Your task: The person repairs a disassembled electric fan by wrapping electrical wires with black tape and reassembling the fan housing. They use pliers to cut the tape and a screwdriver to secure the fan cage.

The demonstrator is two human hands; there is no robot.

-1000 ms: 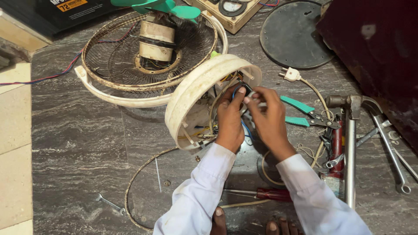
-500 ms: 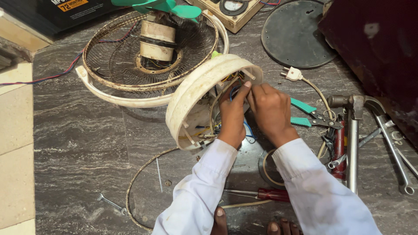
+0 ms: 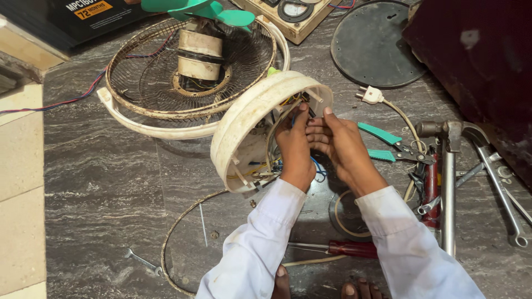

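The work in hand looks like wiring inside the cream round fan housing [image 3: 244, 124], which stands tipped on its edge on the dark stone floor [image 3: 100, 182]. The left hand [image 3: 293, 147] reaches into the housing's open side, fingers curled in among the coloured wires [image 3: 271, 164]; whether it pinches one cannot be told, since the fingertips are hidden behind the rim. The right hand [image 3: 341, 147] sits just beside it, touching it, fingers bent and half closed at the opening, apparently steadying or feeding a wire; its grip is also hidden. The next move probably calls for fine fingertip work in a cramped cavity, with the housing kept from rolling. Just beyond the right hand lie green-handled pliers [image 3: 388, 145]; below both wrists lies a red-handled screwdriver [image 3: 346, 248].
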